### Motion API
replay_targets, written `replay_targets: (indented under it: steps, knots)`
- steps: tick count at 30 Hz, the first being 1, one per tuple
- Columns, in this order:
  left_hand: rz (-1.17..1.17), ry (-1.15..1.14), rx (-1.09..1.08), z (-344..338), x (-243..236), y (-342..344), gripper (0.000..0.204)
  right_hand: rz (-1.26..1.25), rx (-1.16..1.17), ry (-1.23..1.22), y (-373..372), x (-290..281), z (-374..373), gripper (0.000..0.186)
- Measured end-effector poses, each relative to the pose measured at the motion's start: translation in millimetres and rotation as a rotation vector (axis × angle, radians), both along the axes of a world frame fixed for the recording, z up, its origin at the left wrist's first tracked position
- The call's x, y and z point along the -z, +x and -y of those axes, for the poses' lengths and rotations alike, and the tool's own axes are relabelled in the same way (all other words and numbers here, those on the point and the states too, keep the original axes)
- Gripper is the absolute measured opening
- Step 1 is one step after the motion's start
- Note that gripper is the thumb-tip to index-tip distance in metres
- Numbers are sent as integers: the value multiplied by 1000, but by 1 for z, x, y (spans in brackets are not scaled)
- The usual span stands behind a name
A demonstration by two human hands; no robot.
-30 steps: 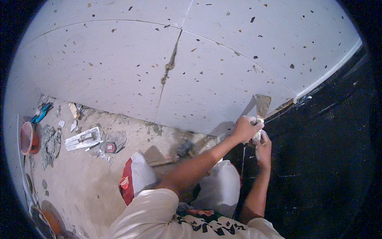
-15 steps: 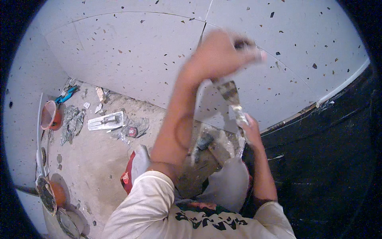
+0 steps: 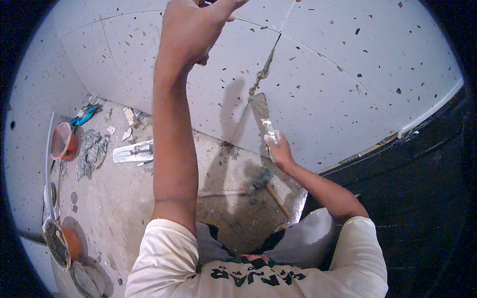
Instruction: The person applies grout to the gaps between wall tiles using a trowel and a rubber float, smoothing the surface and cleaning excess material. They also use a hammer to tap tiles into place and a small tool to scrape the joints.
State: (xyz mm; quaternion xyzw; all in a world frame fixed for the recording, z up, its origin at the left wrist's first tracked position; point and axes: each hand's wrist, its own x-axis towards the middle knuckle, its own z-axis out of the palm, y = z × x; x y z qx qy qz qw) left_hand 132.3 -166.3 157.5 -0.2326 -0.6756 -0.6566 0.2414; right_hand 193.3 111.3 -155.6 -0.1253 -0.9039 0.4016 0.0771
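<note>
Wall [image 3: 328, 89]: brightly lit, soft grey shadow
Tile joints [image 3: 308, 46]: bowed by fisheye
Floor [image 3: 124, 203]: duller, shadowed
Black area [image 3: 397, 213]: dim, grainy

Cream short-sleeved shirt [image 3: 256, 291], black chest lettering [image 3: 258, 278], apparently pale grey trousers [image 3: 304, 239]

Facing wall [image 3: 144, 64]: pale grey, scattered with brown and black flecks [image 3: 357, 31], divided by thin joints [image 3: 318, 53].
Left wall [image 3: 30, 164]: similarly pale and speckled, meeting the facing wall in a corner.
Floor [image 3: 124, 208]: dusty beige-grey, blotched with darker stains.
Right side: a black surface [image 3: 397, 213], faintly streaked.
Light: cool, throwing a soft shadow [image 3: 232, 109] onto the facing wall.
</note>
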Motion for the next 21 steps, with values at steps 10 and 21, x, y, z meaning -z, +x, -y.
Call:
replay_targets:
  steps: [10, 21]
  knots:
    - [84, -142, -100, 16, 20, -31, 55, -402, 41, -458, -56, -36, 51, 16]
    - [-140, -164, -226, 46, 16, -11, 65, -296, -311, -1, -25, -36, 103, 32]
